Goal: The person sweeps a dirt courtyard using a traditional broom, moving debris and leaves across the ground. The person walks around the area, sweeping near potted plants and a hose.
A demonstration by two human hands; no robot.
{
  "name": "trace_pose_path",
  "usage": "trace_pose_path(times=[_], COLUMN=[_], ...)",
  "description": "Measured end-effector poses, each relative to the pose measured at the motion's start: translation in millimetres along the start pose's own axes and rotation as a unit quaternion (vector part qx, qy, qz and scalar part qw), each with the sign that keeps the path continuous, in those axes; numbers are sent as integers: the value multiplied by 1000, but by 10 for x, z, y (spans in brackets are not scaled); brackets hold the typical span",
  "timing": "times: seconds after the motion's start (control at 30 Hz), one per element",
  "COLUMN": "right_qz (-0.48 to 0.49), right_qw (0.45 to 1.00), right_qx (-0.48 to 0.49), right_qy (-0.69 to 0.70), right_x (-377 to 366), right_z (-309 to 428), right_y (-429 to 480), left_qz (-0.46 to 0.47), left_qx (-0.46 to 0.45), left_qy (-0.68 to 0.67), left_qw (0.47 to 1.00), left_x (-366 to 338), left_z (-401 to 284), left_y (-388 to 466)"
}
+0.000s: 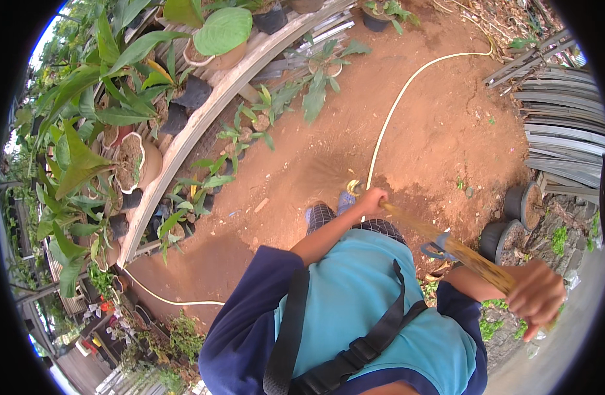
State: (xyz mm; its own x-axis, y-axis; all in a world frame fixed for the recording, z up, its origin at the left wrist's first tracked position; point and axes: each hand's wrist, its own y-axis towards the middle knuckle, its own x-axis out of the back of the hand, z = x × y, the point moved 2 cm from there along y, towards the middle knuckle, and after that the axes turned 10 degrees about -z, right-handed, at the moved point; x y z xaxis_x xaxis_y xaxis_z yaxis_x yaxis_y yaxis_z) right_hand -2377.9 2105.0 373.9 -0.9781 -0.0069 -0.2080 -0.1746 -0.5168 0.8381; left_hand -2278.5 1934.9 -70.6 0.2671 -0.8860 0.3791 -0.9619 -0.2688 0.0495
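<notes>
Both hands grip a long-handled broom. My left hand is closed low on its pole, near the yellow-bound neck. My right hand is wrapped around the upper end of the mottled yellow-brown handle, out to the right. A blue-grey strap shows beside the middle of the handle; whether it is tied on cannot be told. Beyond my left hand, the broom's bristles blur over the brown dirt ground. A blue clog on one foot is close to the broom's neck.
A pale hose curves over the ground, passing by my feet. At left, a wooden bench bears potted plants, with small seedlings along its foot. Black pots and stacked metal strips stand at right.
</notes>
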Motion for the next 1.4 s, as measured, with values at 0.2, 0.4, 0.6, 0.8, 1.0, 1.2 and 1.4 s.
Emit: trace_pose_path(times=[0.2,0.4,0.6,0.8,1.0,1.2,1.4], right_qz=[13,-2,-33,-26,33,51,74], right_qw=[997,993,980,944,958,987,996], right_qx=[69,84,-189,-326,-267,-60,-20], right_qy=[21,83,60,-32,-98,-137,40], right_x=[-414,-473,-319,-795,-1216,-1856,-2068], right_z=[48,-131,-1122,-1756,-1090,-762,-697], right_y=[135,388,388,147,454,492,579], left_qz=[11,-5,-268,-222,-159,-60,-65], left_qx=[-24,61,146,179,7,1,-50], left_qy=[8,68,81,102,10,-16,32], left_qw=[1000,996,949,953,987,998,996], left_x=[161,991,1668,1489,1140,1284,1355], left_z=[-440,-446,317,1322,878,-67,-530], left_y=[21,-590,-1576,-1642,-673,-668,-1117])
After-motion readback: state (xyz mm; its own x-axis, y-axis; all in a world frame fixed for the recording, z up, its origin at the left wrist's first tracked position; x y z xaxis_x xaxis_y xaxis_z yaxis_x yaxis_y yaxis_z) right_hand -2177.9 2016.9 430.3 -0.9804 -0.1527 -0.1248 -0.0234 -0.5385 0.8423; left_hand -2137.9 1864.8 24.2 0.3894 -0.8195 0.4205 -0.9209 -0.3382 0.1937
